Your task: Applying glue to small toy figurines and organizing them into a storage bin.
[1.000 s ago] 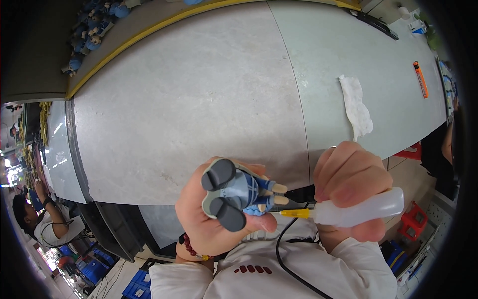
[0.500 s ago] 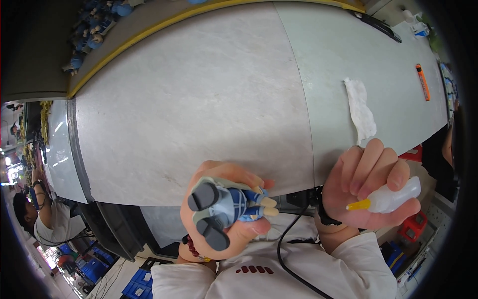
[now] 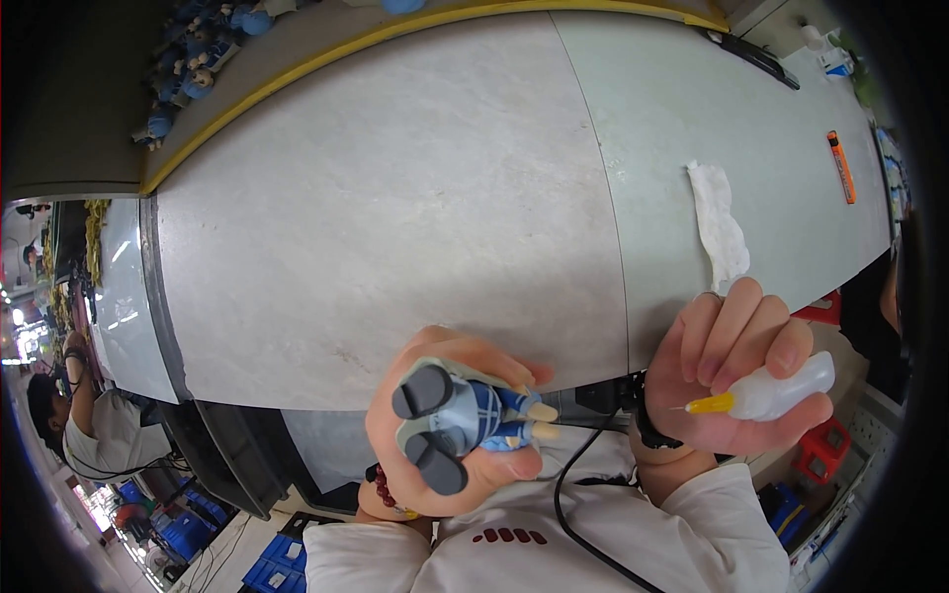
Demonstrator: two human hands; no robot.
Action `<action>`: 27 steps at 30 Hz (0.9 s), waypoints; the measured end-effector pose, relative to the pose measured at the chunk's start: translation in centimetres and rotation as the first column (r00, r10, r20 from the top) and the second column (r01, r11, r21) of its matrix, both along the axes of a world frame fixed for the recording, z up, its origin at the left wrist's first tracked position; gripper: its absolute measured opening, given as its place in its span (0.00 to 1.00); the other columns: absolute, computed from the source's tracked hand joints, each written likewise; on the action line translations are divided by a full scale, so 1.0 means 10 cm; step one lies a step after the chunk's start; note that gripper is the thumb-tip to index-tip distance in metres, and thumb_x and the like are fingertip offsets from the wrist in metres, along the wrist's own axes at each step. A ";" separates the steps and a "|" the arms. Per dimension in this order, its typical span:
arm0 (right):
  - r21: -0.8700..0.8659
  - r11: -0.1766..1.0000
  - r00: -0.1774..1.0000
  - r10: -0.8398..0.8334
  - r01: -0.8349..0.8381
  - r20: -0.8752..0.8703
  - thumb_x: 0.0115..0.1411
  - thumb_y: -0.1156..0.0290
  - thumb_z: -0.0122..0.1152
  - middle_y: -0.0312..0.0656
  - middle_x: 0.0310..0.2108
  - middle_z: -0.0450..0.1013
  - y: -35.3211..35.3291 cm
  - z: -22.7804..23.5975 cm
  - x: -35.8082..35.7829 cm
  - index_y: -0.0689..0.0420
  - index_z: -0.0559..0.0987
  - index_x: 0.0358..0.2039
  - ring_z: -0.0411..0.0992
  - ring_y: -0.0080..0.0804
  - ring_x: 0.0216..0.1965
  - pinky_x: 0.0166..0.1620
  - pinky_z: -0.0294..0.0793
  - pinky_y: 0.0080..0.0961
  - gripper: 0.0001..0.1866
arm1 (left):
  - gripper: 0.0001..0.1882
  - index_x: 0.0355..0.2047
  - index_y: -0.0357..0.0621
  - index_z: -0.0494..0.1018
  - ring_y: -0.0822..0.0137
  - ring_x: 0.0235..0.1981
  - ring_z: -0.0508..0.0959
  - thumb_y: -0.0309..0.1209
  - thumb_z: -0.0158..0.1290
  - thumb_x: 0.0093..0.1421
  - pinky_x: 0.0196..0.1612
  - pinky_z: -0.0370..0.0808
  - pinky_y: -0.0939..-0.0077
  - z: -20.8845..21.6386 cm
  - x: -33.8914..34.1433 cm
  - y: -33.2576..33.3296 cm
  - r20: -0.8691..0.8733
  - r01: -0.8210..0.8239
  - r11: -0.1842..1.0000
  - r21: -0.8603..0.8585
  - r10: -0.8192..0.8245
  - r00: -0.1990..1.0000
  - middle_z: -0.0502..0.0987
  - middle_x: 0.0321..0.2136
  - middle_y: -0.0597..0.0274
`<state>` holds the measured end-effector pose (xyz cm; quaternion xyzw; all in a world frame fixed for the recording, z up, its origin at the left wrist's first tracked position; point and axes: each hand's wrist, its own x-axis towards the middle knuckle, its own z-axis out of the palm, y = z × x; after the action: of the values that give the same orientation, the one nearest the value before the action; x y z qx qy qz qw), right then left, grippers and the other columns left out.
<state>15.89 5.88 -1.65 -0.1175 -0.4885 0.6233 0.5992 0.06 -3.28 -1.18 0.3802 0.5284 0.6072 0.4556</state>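
Note:
My left hand (image 3: pixel 384 435) is wrapped round a small figurine (image 3: pixel 473 413) with a light-blue body, dark-blue straps and black soles. The soles face up and left, and its tan-tipped parts point right; the rest of it is hidden in my palm. To the right, my right hand (image 3: pixel 727 341) grips a white squeeze bottle (image 3: pixel 781 388) between fingers and thumb. Its yellow cap (image 3: pixel 710 404) carries a thin needle tip pointing left at the figurine. A gap separates tip and figurine. Both hands are above the table's near edge.
A crumpled white tissue (image 3: pixel 718 225) lies on the table (image 3: pixel 395 198) beyond my right hand. An orange marker-like stick (image 3: pixel 841 166) lies farther right. Several blue figurines (image 3: pixel 188 69) stand behind the yellow-edged ledge (image 3: pixel 297 67). A black cable (image 3: pixel 560 494) hangs over my shirt. Another person (image 3: pixel 94 415) sits far left.
My left hand has shifted slightly right and turned the figurine a little. My right hand and the bottle have barely moved; the needle tip now shows more clearly.

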 end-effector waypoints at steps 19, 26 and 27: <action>0.029 1.000 1.000 0.006 -0.006 0.018 0.53 0.44 0.39 0.36 0.19 0.62 0.01 -0.01 -0.03 0.56 0.67 0.27 0.59 0.23 0.21 0.16 0.62 0.15 0.25 | 0.23 0.28 0.31 0.67 0.62 0.27 0.74 0.36 0.62 0.37 0.31 0.72 0.73 0.02 0.03 0.01 0.240 -0.081 0.996 0.021 0.074 0.968 0.69 0.25 0.55; -0.014 1.000 1.000 -0.014 0.014 0.006 0.52 0.43 0.40 0.37 0.19 0.61 0.00 0.01 -0.02 0.56 0.67 0.28 0.59 0.24 0.21 0.17 0.62 0.15 0.25 | 0.22 0.28 0.32 0.66 0.60 0.25 0.72 0.38 0.60 0.40 0.37 0.71 0.63 0.03 0.08 0.08 0.267 -0.125 0.990 0.059 0.105 0.958 0.67 0.23 0.55; -0.041 0.999 1.000 -0.005 0.006 0.014 0.52 0.43 0.40 0.37 0.18 0.61 0.00 0.01 -0.01 0.56 0.67 0.28 0.59 0.24 0.21 0.17 0.62 0.16 0.25 | 0.23 0.26 0.34 0.64 0.59 0.18 0.71 0.41 0.59 0.41 0.35 0.71 0.54 0.06 0.09 0.09 0.268 -0.137 0.991 0.006 0.130 0.954 0.65 0.18 0.56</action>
<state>15.78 5.90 -1.51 -0.1353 -0.4794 0.6307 0.5950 0.97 -2.42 -0.60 0.2638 0.4790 0.6887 0.4760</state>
